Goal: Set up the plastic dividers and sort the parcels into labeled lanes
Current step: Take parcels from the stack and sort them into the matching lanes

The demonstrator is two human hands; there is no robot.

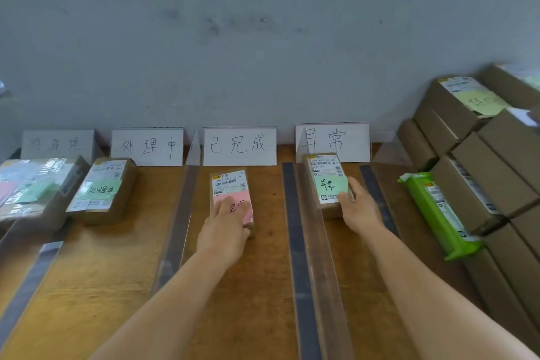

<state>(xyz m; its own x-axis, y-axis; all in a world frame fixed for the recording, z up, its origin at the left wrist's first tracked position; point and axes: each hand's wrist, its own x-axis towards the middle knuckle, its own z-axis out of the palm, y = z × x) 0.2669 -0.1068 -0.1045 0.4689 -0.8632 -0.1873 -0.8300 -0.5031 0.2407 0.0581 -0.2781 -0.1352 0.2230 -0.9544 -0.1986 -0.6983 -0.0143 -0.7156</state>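
left grip: flat on pink-noted brown parcel, lane before 已完成 sign | right grip: clasping green-noted parcel, right of that sign | worktop: wood

Grey wall fills the upper half, matte painted or plaster finish, with dark scuffs and smudges near the centre. Wooden table butts straight against it, warm brown top with visible grain and a few small dark specks. Lighting is soft, even and diffuse, with faint shadows and slight glare on the wood.
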